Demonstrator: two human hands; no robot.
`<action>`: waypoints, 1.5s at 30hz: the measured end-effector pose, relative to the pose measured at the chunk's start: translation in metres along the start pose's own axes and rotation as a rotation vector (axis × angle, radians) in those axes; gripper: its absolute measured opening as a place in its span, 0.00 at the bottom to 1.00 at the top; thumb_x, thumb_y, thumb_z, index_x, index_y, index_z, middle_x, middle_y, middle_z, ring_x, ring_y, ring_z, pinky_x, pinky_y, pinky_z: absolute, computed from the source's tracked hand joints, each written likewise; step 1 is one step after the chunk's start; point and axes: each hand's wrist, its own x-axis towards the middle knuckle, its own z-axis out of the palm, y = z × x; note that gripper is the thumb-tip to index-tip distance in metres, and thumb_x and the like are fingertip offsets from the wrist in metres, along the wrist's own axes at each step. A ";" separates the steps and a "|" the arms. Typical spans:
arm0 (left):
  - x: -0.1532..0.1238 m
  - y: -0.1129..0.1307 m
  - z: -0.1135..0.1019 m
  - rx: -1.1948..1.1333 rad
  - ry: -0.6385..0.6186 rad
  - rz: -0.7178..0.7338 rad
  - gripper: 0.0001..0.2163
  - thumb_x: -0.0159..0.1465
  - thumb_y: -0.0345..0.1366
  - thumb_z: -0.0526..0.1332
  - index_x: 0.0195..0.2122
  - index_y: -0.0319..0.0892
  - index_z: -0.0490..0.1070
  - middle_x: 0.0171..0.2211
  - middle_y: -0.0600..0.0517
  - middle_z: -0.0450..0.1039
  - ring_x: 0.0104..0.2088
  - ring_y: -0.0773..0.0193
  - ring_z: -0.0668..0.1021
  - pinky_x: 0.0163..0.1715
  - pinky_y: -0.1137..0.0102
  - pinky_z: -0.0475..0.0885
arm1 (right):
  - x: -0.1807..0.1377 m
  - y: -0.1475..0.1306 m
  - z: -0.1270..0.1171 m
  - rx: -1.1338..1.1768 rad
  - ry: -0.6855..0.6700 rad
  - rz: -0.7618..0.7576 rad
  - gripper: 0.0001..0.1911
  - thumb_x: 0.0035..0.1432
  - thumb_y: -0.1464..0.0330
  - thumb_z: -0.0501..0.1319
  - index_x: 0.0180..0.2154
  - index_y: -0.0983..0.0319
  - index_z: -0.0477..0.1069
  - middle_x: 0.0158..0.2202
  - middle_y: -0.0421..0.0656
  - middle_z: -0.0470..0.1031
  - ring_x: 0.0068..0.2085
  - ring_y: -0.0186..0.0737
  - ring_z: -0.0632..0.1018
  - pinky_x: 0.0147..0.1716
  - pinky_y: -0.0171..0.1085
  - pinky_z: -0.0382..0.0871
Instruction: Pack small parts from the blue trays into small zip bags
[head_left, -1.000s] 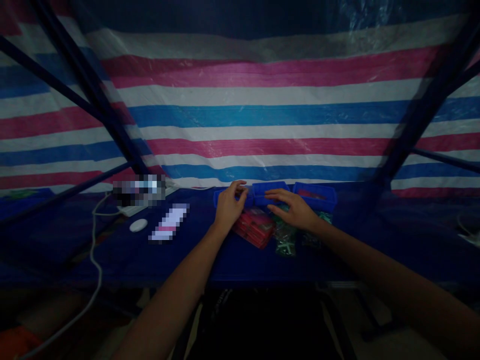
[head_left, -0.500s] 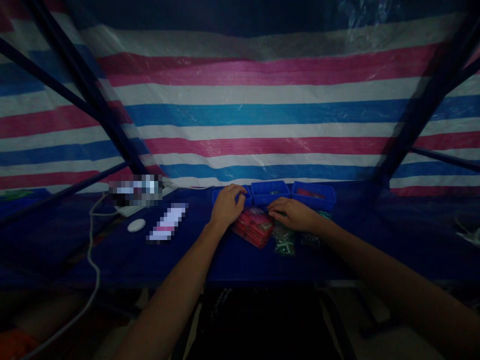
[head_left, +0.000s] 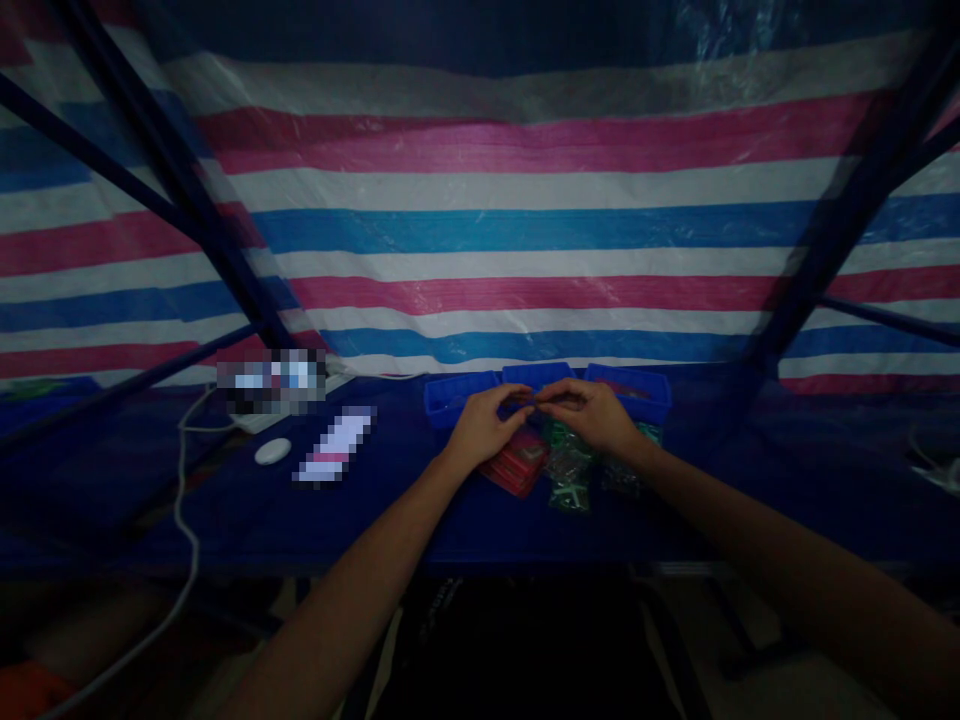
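Just below frame centre, the left hand (head_left: 484, 432) and right hand (head_left: 596, 418) faced each other, fingers curled, whether grasping anything couldn't be told, above one red stack (head_left: 517, 468), before three blue trays (head_left: 642, 407).

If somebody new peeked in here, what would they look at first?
Probably the big striped sheet, pink, white and blue, hanging behind the dark blue table. Next, the left hand and right hand, fingertips close together near the red packets and blue bins; it's too dark to tell if they hold anything. Off to the left, a white round thing stands out.
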 end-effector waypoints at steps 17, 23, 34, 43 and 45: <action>0.002 0.005 -0.002 -0.081 0.066 -0.037 0.07 0.69 0.37 0.62 0.43 0.42 0.77 0.40 0.49 0.81 0.41 0.60 0.82 0.44 0.65 0.76 | 0.003 0.001 0.004 0.140 0.024 0.063 0.19 0.53 0.61 0.74 0.45 0.60 0.78 0.41 0.46 0.84 0.43 0.44 0.84 0.50 0.48 0.80; 0.000 0.008 -0.001 -0.088 -0.004 -0.041 0.09 0.69 0.40 0.63 0.47 0.44 0.78 0.42 0.50 0.82 0.42 0.60 0.83 0.44 0.65 0.76 | 0.004 -0.001 0.005 0.166 0.018 0.073 0.18 0.52 0.61 0.74 0.44 0.59 0.77 0.40 0.44 0.82 0.43 0.43 0.83 0.49 0.46 0.80; 0.002 0.012 -0.003 0.004 -0.110 -0.007 0.09 0.71 0.39 0.59 0.42 0.44 0.79 0.40 0.52 0.83 0.41 0.59 0.83 0.42 0.67 0.74 | 0.004 -0.001 0.005 0.174 0.026 0.075 0.17 0.53 0.62 0.73 0.44 0.59 0.75 0.39 0.43 0.79 0.41 0.41 0.82 0.47 0.44 0.78; 0.001 0.009 -0.004 -0.020 -0.075 -0.040 0.10 0.71 0.41 0.60 0.41 0.43 0.79 0.38 0.52 0.83 0.38 0.60 0.82 0.39 0.68 0.72 | 0.006 0.002 0.004 0.135 0.041 0.048 0.18 0.54 0.61 0.72 0.45 0.59 0.74 0.39 0.43 0.79 0.41 0.40 0.81 0.45 0.42 0.78; 0.001 0.009 -0.004 -0.036 -0.072 -0.057 0.11 0.71 0.42 0.60 0.41 0.43 0.79 0.38 0.52 0.83 0.38 0.60 0.82 0.39 0.68 0.73 | 0.006 0.002 0.003 0.122 0.052 0.042 0.18 0.54 0.61 0.73 0.45 0.60 0.74 0.38 0.43 0.78 0.40 0.40 0.81 0.44 0.41 0.77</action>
